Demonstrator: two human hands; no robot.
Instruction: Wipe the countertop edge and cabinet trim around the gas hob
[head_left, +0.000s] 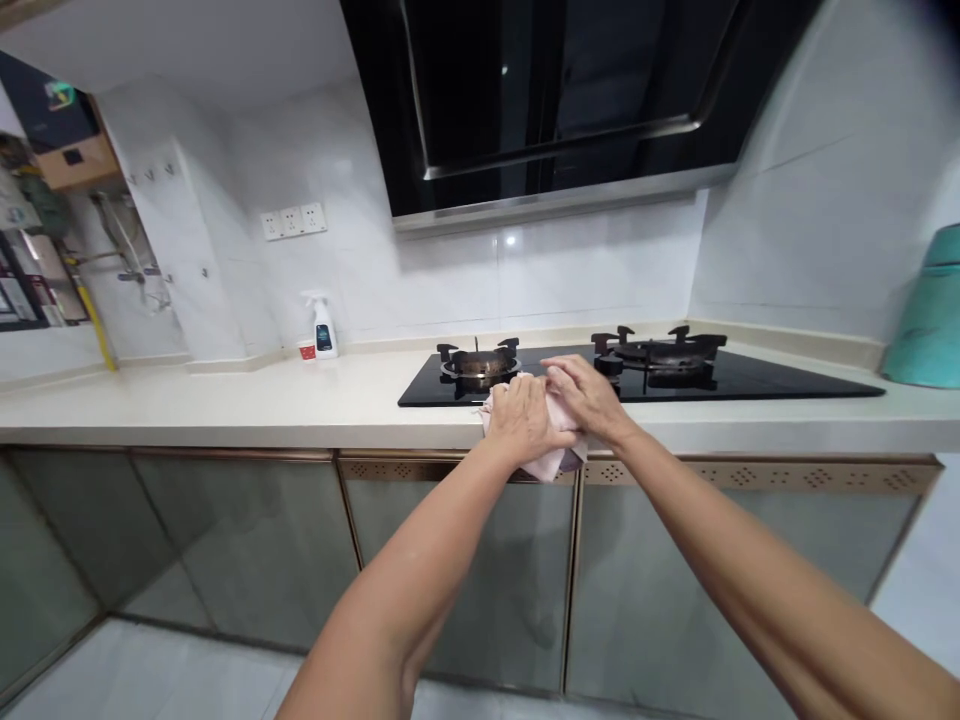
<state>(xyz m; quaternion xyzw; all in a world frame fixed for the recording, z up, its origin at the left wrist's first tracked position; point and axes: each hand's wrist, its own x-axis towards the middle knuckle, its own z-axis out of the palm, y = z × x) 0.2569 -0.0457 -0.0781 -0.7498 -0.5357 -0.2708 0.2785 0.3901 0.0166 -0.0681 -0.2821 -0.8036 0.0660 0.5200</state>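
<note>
A crumpled pale pink cloth [546,464] is bunched at the front edge of the black glass gas cooktop [787,382], part of it hanging down past the counter edge. My left hand [521,415] is closed over the cloth, knuckles up and thumb pointing right. Close beside it, my right hand [590,400] has its fingers bent around the cloth's right side; the fingertips are partly hidden. Behind the hands, the left burner [480,366] has a metal ring and a black pan support. The right burner [664,352] lies beyond my right hand.
On the pale counter [187,405], a white spray bottle [323,328] stands near the wall beside a small red-and-white item [307,351]. A teal container [930,315] stands at far right. The black range hood [555,120] overhangs the cooktop. Cabinet doors [472,560] run below.
</note>
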